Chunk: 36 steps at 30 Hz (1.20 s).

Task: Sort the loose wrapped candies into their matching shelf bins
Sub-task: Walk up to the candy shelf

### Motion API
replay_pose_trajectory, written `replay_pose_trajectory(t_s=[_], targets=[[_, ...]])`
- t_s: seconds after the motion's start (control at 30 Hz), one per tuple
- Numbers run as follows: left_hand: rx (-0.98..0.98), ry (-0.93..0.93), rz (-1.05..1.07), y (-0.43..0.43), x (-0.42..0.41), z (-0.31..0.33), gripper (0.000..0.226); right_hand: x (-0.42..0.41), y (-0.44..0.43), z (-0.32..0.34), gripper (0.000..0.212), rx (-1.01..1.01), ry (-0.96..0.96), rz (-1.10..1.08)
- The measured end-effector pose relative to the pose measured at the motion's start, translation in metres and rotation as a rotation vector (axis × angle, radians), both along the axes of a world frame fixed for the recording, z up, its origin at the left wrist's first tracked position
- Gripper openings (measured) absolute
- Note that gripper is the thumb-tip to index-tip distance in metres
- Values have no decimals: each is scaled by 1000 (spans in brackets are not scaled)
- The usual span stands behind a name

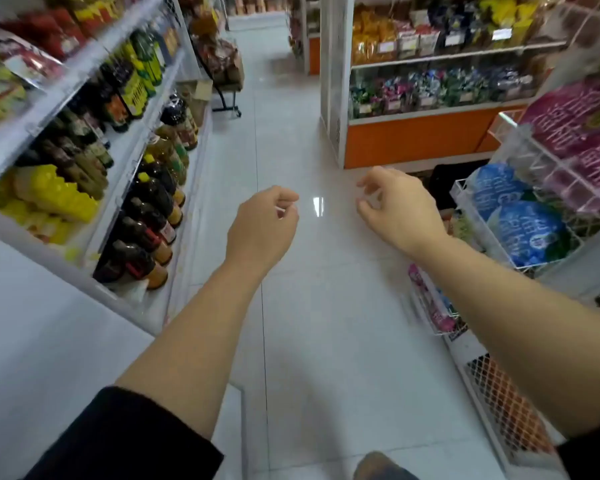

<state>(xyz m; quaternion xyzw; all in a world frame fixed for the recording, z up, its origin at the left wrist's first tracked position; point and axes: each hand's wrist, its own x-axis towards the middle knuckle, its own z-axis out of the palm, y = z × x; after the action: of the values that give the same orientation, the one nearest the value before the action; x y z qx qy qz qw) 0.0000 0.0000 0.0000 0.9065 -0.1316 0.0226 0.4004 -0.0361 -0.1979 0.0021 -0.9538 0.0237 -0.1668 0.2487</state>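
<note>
Your left hand (264, 223) curls mid-frame. Whether its grip pinches anything, I cannot tell. Your right hand (399, 206) hangs loose, empty. The candy bins (430, 88) sit upper right, well apart — likely your destination.

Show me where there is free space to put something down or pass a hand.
Bare: the white tiled floor down the aisle, between the white shelf of dark bottles on the left and the orange-based candy shelf and white wire racks on the right; also the gap between left hand and right hand. Crowded: every shelf and rack.
</note>
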Motion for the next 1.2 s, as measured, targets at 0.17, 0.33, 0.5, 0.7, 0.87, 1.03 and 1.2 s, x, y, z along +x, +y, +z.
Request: replay_pose_trajectory(t_s=[0.17, 0.33, 0.5, 0.7, 0.87, 1.03, 1.2], targets=[[-8, 156, 13, -22, 39, -32, 18, 36, -11, -39, 27, -8, 120, -44], [-29, 199, 27, -54, 103, -49, 17, 100, -41, -54, 28, -14, 172, -32], [-57, 227, 67, -81, 173, -49, 19, 178, -72, -53, 28, -9, 238, 0], [-61, 223, 96, -90, 261, -44, 19, 279, -84, -47, 28, 27, 259, 36], [-51, 245, 87, -84, 338, -55, 20, 351, -83, -59, 27, 38, 277, 33], [-16, 290, 25, -79, 428, -67, 20, 422, -85, -74, 27, 47, 316, -43], [5, 316, -76, -95, 512, -66, 18, 485, -94, -76, 26, 70, 348, -141]])
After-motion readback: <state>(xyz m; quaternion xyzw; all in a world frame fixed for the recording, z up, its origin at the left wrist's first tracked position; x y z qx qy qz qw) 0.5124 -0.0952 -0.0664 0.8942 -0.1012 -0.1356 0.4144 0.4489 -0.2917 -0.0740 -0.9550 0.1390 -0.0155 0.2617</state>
